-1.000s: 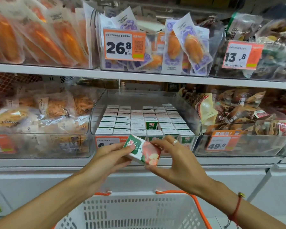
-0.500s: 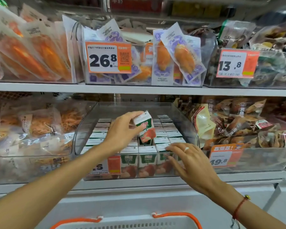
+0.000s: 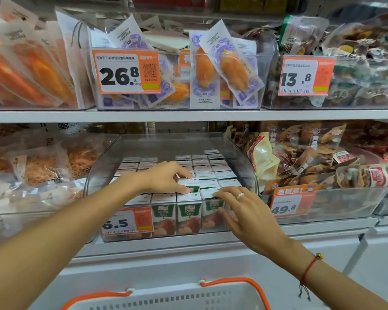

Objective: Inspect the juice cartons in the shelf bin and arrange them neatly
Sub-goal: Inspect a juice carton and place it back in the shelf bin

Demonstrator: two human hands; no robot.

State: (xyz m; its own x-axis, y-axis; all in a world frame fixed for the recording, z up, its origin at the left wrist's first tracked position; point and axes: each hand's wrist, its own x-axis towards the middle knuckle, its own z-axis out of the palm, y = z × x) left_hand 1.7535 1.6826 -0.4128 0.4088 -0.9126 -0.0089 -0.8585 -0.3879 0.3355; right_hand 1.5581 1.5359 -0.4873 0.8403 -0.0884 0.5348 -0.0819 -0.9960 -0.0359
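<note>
Shelf (image 3: 188,115): a white board runs across the view, with clear bins of packaged snacks above and below it.
Shelf bin (image 3: 244,157): a clear plastic bin on the lower shelf level, between a bin of pale shredded snacks on the left and a bin of brown pouches on the right.
Juice cartons (image 3: 211,168): packed upright in rows inside the bin, white tops up; the front row shows green labels reading 100% with red fruit through the clear wall.
Basket (image 3: 170,298): white with orange handles, at the bottom edge, below the shelf.
Left hand (image 3: 166,177): reaches into the bin, thumb and fingers pinching one carton.
Held carton (image 3: 188,184): stands a little higher than its neighbours in the second row, seemingly only partly seated.
Right hand (image 3: 244,211): fingers spread and nearly straight, tips resting on the tops of the front-right cartons; a ring on one finger.
Price tag (image 3: 127,222): orange and white, 6.5, on the bin's front left.
</note>
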